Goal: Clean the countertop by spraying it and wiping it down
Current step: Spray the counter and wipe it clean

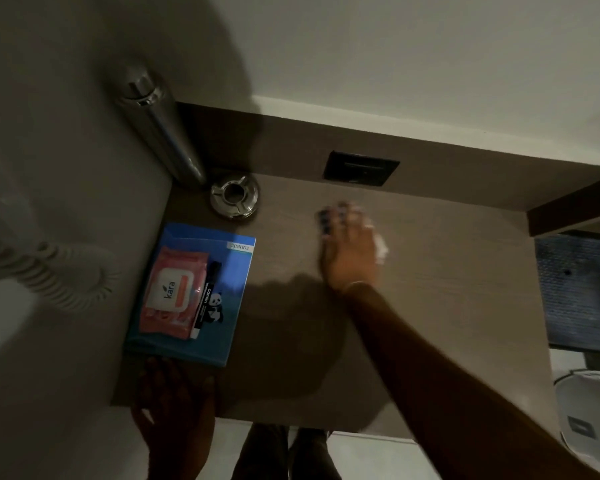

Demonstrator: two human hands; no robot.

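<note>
Right hand [349, 252] flat, fingers straight, pressing a white wipe [381, 249] onto the brown surface [437, 289], right of centre, towards the back ledge; motion-blurred. Left hand [174, 403] in shadow, fingers spread loose on the surface's front-left edge, gripping nothing, just in front of a blue notebook [238, 271]. On the notebook: 1 pink wipes pack [170, 292], 1 black marker [207, 299]. Metal ashtray [235, 197] behind the notebook.
</note>
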